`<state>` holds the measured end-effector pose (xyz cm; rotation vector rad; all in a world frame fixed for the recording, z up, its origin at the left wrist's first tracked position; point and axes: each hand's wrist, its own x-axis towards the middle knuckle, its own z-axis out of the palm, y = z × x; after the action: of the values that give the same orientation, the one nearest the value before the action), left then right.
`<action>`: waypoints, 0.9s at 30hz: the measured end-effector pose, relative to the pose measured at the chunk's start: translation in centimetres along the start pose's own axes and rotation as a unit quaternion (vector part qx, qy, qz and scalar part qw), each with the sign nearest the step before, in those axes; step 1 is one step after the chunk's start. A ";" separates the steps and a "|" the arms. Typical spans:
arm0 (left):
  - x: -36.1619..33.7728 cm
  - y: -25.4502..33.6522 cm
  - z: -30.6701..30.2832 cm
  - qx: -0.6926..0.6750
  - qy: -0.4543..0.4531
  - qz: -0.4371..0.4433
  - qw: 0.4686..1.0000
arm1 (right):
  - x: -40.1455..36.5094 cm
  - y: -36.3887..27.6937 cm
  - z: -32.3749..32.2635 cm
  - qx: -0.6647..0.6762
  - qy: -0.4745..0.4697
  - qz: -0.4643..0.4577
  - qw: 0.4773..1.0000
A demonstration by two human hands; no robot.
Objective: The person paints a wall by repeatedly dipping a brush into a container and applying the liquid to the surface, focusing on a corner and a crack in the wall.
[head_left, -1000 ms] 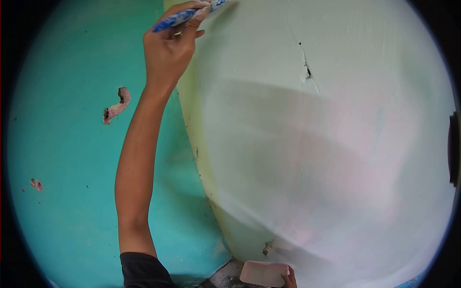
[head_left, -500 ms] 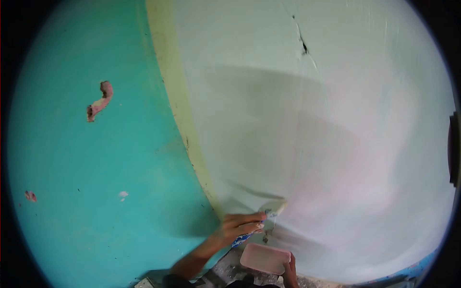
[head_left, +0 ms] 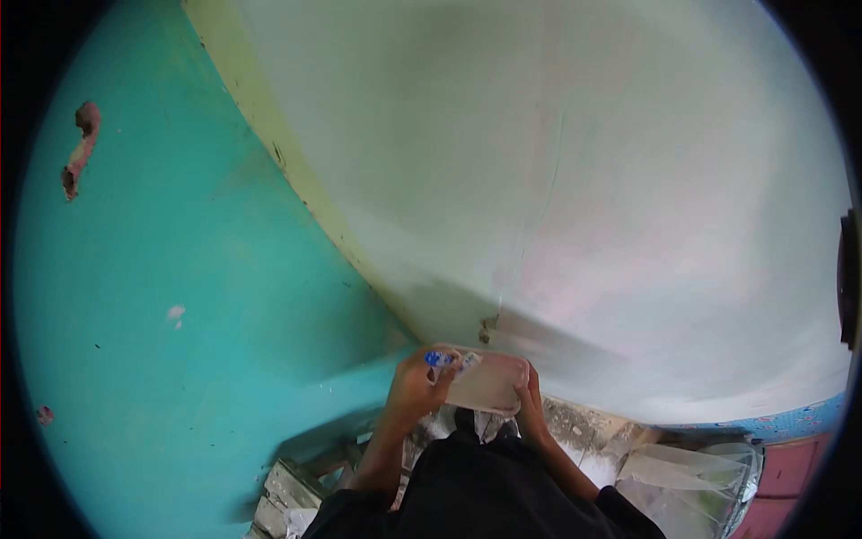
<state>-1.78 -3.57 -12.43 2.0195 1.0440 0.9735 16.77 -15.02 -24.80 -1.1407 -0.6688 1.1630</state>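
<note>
My left hand (head_left: 415, 388) grips a blue-handled paintbrush (head_left: 449, 361) and holds its tip over a small pale pink container (head_left: 485, 384). My right hand (head_left: 532, 404) holds that container from below and at its right side. Both hands are low in the view, close to my dark-clothed body, near the foot of the wall corner. In front of me the wall (head_left: 575, 180) is coated pale whitish-green, and the wall (head_left: 162, 296) to its left is turquoise.
The turquoise wall has a chipped pink patch (head_left: 79, 148) at upper left and small marks lower down. Rubble and grey floor (head_left: 584, 431) lie at the wall's base. A clear plastic sheet or bag (head_left: 691, 476) lies at lower right beside a reddish surface (head_left: 795, 481).
My left hand came down from high on the wall to the corner's base, then to the container. The view tilted downward, showing my body and the floor.
</note>
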 end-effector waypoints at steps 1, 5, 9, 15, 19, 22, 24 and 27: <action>0.2 -0.1 -0.1 0.011 -0.007 0.001 1.000 | 0.1 0.2 0.0 0.002 -0.001 0.006 1.000; 0.8 0.1 -0.1 0.038 -0.057 -0.008 0.998 | 0.1 0.2 0.3 0.020 -0.002 0.020 1.000; 0.8 -1.3 1.0 0.049 -0.052 0.060 0.996 | -0.1 -0.6 1.0 0.053 0.006 0.038 0.998; 1.4 -0.8 0.4 0.053 -0.012 0.054 0.997 | -0.3 -0.2 0.3 0.067 0.012 0.051 0.996; 1.7 -1.2 0.2 0.081 -0.029 0.063 0.994 | -0.6 -0.2 0.2 0.052 0.018 0.033 0.998; 1.7 -0.6 0.1 0.078 -0.049 0.063 0.994 | -0.7 -1.1 0.8 0.036 0.020 0.036 0.998; 1.6 -0.8 0.4 0.066 -0.054 0.063 0.994 | -0.7 -1.2 0.9 0.057 0.025 0.049 0.997; 1.3 -1.7 1.3 0.076 -0.041 0.087 0.992 | -0.7 -1.3 0.6 0.038 0.019 0.045 0.998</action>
<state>-0.81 -1.90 -14.08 2.2868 0.9355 0.9138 16.44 -15.42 -23.32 -1.1360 -0.5447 1.2304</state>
